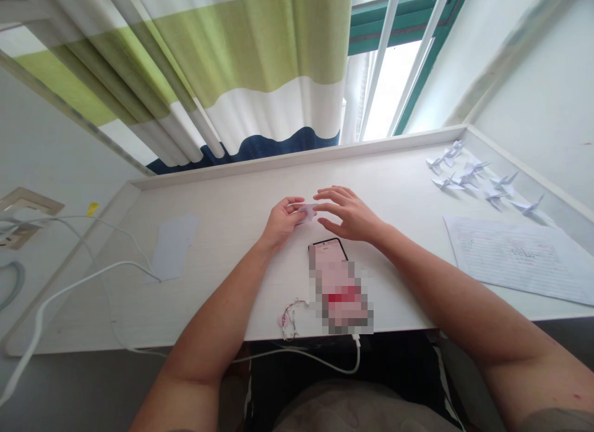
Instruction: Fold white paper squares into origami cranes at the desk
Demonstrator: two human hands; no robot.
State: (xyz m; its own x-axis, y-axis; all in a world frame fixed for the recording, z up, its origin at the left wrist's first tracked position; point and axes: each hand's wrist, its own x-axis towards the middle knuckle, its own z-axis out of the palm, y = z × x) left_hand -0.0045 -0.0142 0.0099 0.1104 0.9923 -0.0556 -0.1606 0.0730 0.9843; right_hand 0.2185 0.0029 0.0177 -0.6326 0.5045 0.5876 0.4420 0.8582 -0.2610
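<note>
Head view, looking down from the person's own eyes at a white counter set against a window.

Both bare forearms reach in from the bottom edge and meet near the middle of the counter. The left hand is curled, its fingers pinched on a small white paper piece that sits just above the counter surface. The right hand is held flat and released, fingers spread, with the tips touching the right edge of the same paper piece; it grips nothing.

Just below the hands, close to the person, a phone lies face up, its screen blurred out. A white cable runs from its near end and hangs off the counter edge. A small beaded charm lies beside the phone's left side.

Well to the left lies a plain white sheet, with another white cord looping across that end.

At the far right corner, several folded paper cranes stand in a loose group. Nearer, a lined sheet with handwriting lies flat.

Behind the counter hangs a curtain striped green, white and dark blue, beside a bright window with a green frame.
</note>
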